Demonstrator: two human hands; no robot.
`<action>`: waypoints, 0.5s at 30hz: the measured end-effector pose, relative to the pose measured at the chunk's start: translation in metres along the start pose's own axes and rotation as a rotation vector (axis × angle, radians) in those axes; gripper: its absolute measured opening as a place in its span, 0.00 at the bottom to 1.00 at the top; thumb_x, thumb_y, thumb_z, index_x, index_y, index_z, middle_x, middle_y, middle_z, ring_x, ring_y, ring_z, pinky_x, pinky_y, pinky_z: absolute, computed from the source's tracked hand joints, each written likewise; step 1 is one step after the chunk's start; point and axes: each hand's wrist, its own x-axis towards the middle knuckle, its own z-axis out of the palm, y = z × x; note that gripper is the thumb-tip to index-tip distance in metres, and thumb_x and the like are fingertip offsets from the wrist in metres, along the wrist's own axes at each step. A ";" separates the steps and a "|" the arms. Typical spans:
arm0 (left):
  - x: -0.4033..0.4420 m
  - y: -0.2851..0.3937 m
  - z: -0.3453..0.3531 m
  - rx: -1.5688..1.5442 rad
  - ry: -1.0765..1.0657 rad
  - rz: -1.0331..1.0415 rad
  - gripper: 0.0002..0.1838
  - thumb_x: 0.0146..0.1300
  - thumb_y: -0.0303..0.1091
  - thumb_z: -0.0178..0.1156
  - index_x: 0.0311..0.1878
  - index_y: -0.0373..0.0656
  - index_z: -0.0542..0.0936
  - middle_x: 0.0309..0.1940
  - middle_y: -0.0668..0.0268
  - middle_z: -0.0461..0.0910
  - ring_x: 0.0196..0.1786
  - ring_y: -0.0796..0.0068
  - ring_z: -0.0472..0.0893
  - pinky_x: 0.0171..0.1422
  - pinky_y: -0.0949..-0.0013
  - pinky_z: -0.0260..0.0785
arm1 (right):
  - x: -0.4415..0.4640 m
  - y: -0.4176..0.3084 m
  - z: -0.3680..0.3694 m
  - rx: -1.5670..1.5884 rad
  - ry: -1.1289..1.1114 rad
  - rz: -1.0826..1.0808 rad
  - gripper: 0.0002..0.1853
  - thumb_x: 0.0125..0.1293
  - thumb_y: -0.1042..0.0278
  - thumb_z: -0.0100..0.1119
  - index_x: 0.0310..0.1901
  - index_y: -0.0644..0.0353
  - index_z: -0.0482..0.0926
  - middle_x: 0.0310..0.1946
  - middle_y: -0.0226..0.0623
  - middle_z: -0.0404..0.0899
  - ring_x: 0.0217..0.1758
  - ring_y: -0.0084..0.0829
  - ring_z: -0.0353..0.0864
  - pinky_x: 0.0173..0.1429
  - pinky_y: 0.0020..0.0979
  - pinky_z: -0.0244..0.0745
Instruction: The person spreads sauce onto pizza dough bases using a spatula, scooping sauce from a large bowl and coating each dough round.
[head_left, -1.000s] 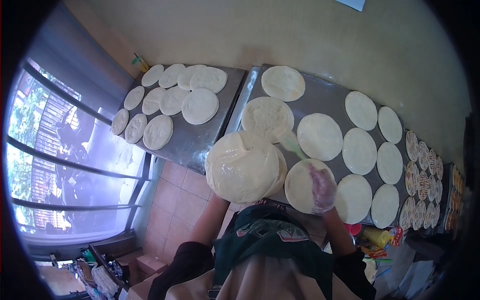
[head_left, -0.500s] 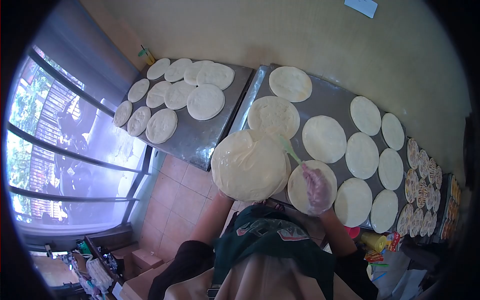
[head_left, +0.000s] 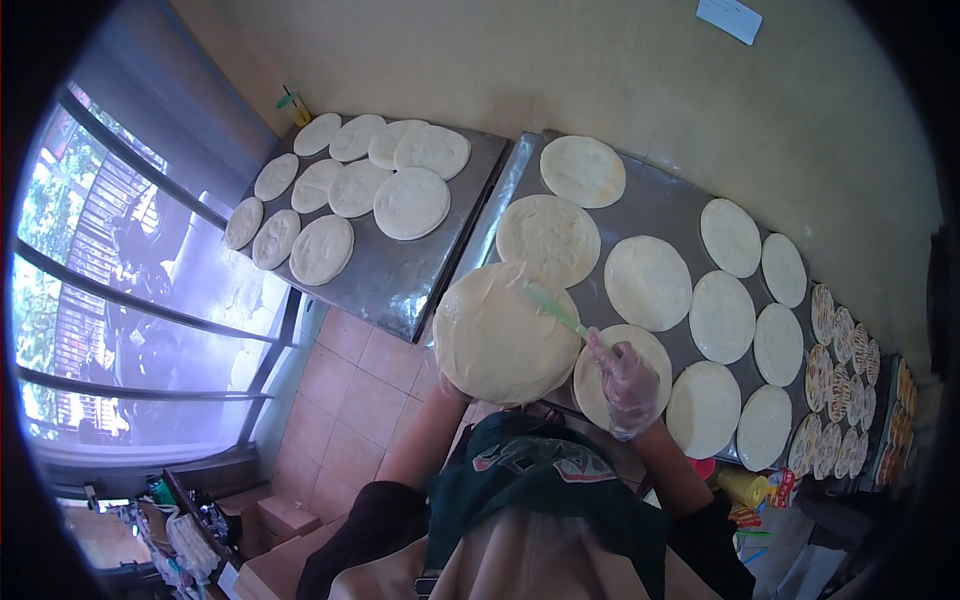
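Observation:
A round flat dough base (head_left: pixel 495 345), coated with a pale, creamy layer, is held up near the table's left front corner by my left hand (head_left: pixel 455 388), whose fingers are mostly hidden beneath it. My right hand (head_left: pixel 625 385), in a clear plastic glove, is closed on the handle of a green spatula (head_left: pixel 553 307). The spatula's head lies over the upper right part of the coated base. Below my right hand, another dough round (head_left: pixel 652 352) rests on the dark table (head_left: pixel 590 235).
More dough rounds lie on the right table and on the left table (head_left: pixel 385 285). Topped rounds (head_left: pixel 840 385) stand at the far right. A cup with a green lid (head_left: pixel 294 107) is at the back left. Below the right table's edge is a yellow container (head_left: pixel 742 487).
The spatula has moved over the coated base, and its folded-looking surface now appears smoother. My right hand has shifted slightly left and turned. The held base has moved slightly right.

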 end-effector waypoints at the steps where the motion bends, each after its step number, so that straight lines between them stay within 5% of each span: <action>1: 0.000 0.002 0.003 0.027 -0.004 -0.009 0.32 0.75 0.49 0.51 0.78 0.49 0.58 0.75 0.59 0.63 0.74 0.62 0.68 0.75 0.51 0.64 | 0.002 0.002 0.002 0.038 -0.019 0.061 0.26 0.64 0.76 0.61 0.64 0.47 0.77 0.39 0.36 0.76 0.39 0.35 0.82 0.40 0.35 0.80; 5: 0.000 -0.001 -0.005 -0.008 0.000 -0.036 0.33 0.75 0.48 0.51 0.78 0.49 0.58 0.76 0.60 0.63 0.74 0.62 0.68 0.75 0.51 0.65 | 0.007 0.018 0.027 0.586 0.086 0.163 0.17 0.71 0.77 0.55 0.60 0.60 0.77 0.46 0.37 0.79 0.49 0.31 0.82 0.52 0.31 0.79; 7: 0.000 -0.003 -0.013 -0.030 0.005 -0.051 0.33 0.75 0.48 0.51 0.78 0.49 0.58 0.76 0.60 0.62 0.74 0.62 0.68 0.75 0.51 0.65 | 0.003 0.043 0.046 1.270 0.088 0.489 0.15 0.70 0.77 0.58 0.56 0.59 0.82 0.42 0.38 0.81 0.44 0.29 0.83 0.52 0.25 0.75; 10: 0.001 -0.006 -0.027 -0.064 0.011 -0.068 0.33 0.75 0.48 0.51 0.78 0.48 0.58 0.76 0.60 0.62 0.74 0.62 0.67 0.75 0.52 0.65 | 0.005 0.052 0.031 0.873 0.083 0.504 0.14 0.71 0.76 0.58 0.56 0.62 0.82 0.40 0.38 0.82 0.43 0.25 0.82 0.50 0.24 0.76; 14: 0.000 -0.012 -0.041 -0.111 0.024 -0.103 0.33 0.75 0.47 0.51 0.78 0.48 0.57 0.76 0.60 0.62 0.74 0.62 0.67 0.75 0.52 0.66 | 0.016 0.011 -0.013 0.795 0.133 0.285 0.15 0.71 0.76 0.56 0.57 0.59 0.79 0.44 0.35 0.79 0.49 0.31 0.82 0.55 0.30 0.77; 15: 0.001 -0.013 -0.043 -0.121 0.023 -0.117 0.33 0.75 0.47 0.51 0.78 0.48 0.57 0.76 0.60 0.62 0.74 0.62 0.67 0.74 0.52 0.66 | 0.022 -0.004 -0.033 0.408 0.040 0.122 0.16 0.68 0.74 0.60 0.57 0.53 0.81 0.37 0.36 0.77 0.39 0.33 0.80 0.44 0.32 0.76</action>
